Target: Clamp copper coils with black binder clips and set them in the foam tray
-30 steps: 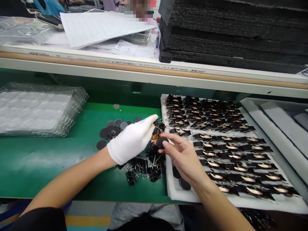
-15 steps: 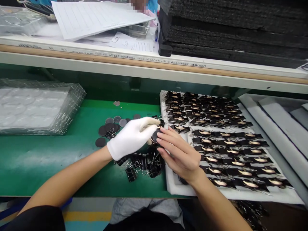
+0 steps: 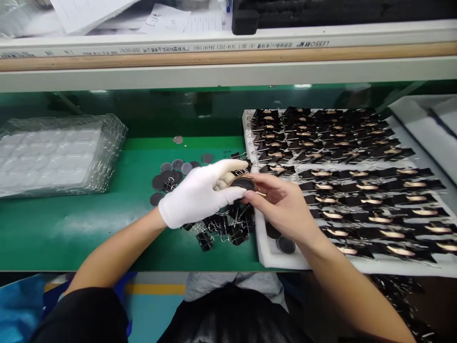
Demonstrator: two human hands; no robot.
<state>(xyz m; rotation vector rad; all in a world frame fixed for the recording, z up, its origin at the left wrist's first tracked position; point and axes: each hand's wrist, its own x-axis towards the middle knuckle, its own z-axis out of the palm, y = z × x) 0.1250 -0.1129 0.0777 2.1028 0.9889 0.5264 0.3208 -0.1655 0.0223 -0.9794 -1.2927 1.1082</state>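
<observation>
My left hand [image 3: 200, 193], in a white glove, and my bare right hand [image 3: 285, 202] meet above the bench. Between their fingers is a round dark disc with a gold-coloured rim [image 3: 243, 184], gripped from both sides. Below the hands lies a heap of black binder clips [image 3: 223, 228] with wire handles. Left of my gloved hand are several loose dark discs [image 3: 167, 177], with a binder clip on top of some. To the right, a white foam tray [image 3: 264, 255] holds rows of black binder clips [image 3: 332, 190] clamped on pale-edged round pieces.
Clear plastic trays [image 3: 53, 157] are stacked at the left of the green bench [image 3: 71, 233]. A shelf edge [image 3: 178, 74] crosses behind, with papers [image 3: 167, 19] and black foam [image 3: 321, 14] above. More white foam [image 3: 432, 114] leans at the far right.
My right hand has turned, its thumb and fingers now pinching the disc's right side, and the disc lies flatter. The camera view has tilted down, showing less of the shelf.
</observation>
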